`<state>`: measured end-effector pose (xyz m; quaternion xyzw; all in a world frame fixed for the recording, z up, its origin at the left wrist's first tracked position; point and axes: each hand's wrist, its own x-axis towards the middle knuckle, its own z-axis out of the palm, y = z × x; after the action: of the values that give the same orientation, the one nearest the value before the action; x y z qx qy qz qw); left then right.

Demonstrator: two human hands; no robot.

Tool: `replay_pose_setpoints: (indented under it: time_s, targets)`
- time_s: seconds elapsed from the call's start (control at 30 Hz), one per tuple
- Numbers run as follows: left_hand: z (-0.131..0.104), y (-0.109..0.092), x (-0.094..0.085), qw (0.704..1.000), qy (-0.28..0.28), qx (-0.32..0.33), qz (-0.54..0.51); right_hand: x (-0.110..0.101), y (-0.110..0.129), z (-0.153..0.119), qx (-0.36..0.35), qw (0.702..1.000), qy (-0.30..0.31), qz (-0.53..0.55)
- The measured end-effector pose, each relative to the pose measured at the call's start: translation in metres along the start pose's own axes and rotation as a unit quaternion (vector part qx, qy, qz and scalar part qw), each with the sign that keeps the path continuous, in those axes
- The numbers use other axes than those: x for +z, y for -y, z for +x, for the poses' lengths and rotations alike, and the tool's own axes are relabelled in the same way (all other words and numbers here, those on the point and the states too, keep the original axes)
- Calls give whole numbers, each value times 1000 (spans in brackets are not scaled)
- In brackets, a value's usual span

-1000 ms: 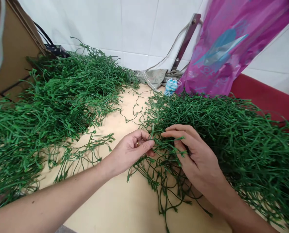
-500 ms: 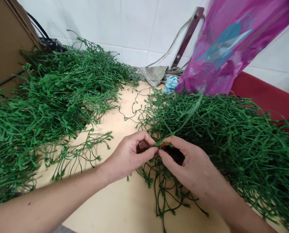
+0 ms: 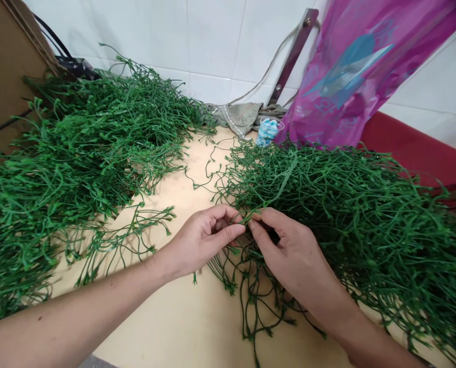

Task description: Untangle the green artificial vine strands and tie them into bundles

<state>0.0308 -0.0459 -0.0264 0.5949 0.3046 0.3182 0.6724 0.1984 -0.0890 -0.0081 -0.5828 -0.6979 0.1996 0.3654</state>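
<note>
1. Held piece: a slender, forked green stem of plastic-looking material, raised above the pale wooden-looking bench, nearer the viewer than the magenta printed plastic bag and to its left.
2. Left hand: thumb and forefinger pinched on the stem.
3. Right hand: thumb and forefinger likewise pinched on it, just beside the left fingertips.
4. Handling (judged): very light, springy and bendable, moderately smooth; the fine branch tips probably snap or snag most readily.
5. Hold (judged): best pinched at the thicker joint, clear of the tips.
6. Dense heap of similar green stems: at the bag's foot, its curled ends likely to tangle.
</note>
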Motion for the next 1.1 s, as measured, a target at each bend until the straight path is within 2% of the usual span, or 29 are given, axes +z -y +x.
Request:
replay_pose_setpoints:
  time_s: [0.23,0.4,0.57,0.77,0.87,1.0,1.1]
  targets:
    - [1,1,-1,999,-2,8,-45,5,0,5,67,997,5,29]
    - [-9,-1,6,997,66,-12,-36,-2,-16,14,124,990,-18,71]
    - [-6,3,3,996,-20,-29,-79,-14,-20,16,135,988,6,75]
    - [-1,9,0,988,-62,-32,-140,-18,-10,7,138,977,30,157]
    - [-1,5,2,988,-51,-36,-139,-13,-6,3,106,979,-12,176]
    - [0,0,6,989,-34,-44,-135,-4,2,-2,34,991,-89,91]
    - [0,-2,7,990,-41,-48,-125,-1,9,-5,-1,993,-97,61]
